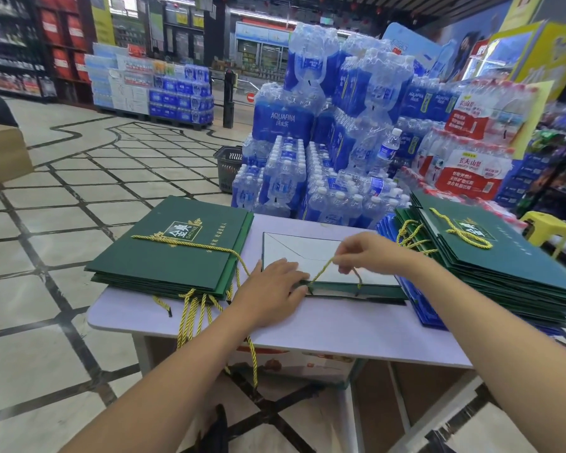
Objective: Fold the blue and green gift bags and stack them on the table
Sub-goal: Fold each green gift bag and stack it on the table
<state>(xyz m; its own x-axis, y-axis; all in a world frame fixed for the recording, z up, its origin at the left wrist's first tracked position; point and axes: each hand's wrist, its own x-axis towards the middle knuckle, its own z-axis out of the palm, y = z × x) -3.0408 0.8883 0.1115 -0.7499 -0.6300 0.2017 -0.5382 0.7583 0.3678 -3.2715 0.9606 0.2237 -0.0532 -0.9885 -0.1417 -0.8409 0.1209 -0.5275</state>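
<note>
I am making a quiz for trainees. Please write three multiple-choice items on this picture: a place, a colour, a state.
1. Where does the bag under the hands lie? A on the floor; B on the table between the left stack and the right stack; C on a chair.
2. What colour is the cord that the right hand pinches? A red; B white; C yellow.
3. How is the left hand? A pressing flat on the bag; B hanging loose; C holding a pen.
Key: B, stacks flank it; C, the cord shows yellow; A, straight fingers lie on it.
</note>
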